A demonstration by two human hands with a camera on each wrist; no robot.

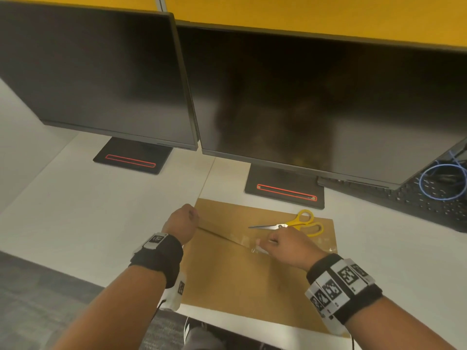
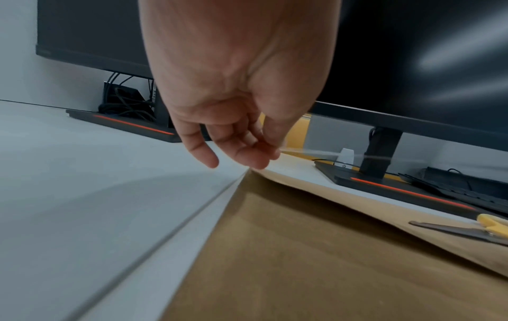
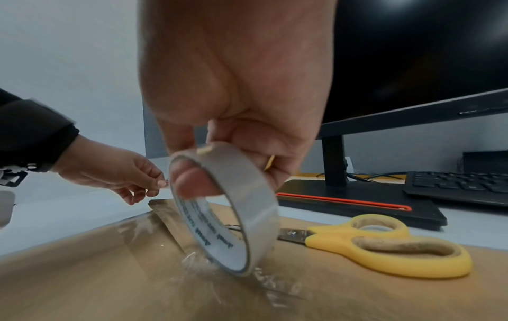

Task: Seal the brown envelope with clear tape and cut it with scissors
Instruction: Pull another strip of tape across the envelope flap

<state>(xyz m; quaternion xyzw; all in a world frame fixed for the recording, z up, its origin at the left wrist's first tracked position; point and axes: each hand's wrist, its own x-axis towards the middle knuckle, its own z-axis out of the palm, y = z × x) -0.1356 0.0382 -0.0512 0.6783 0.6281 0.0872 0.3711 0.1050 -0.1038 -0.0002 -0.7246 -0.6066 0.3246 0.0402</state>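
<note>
A brown envelope [image 1: 252, 269] lies flat on a white desk [image 1: 101, 210], in front of two dark monitors [image 1: 101, 72]. Its near edge hangs slightly over the front of the desk.

The person's right hand [image 1: 285, 245] grips a roll of clear tape [image 3: 222, 208] above the middle of the envelope. In the right wrist view one finger passes through the roll's core while the thumb presses the outer face; the roll stands on edge, its lowest point at or just above the paper, though blur hides whether it truly touches. From the head view the roll is almost wholly hidden beneath the hand.

The left hand [image 1: 180, 223] is at the envelope's far left corner, fingers curled and pinching the free end of a tape strip [image 1: 222, 236]. The strip runs as a thin, taut line between the hands, across the flap edge. In the left wrist view it shows only as a faint pale streak leaving the fingertips [image 2: 270, 153], and how much of it is stuck down cannot be made out.

Wrinkled, shiny tape already on the paper [image 3: 247, 280] glints beneath the roll.

Yellow-handled scissors [image 1: 295, 224] lie closed on the envelope's far right part, just beyond the right hand, blades pointing left. A black keyboard [image 1: 417, 200] and a coiled blue cable [image 1: 442, 183] sit at the far right, partly cut off by the frame.
</note>
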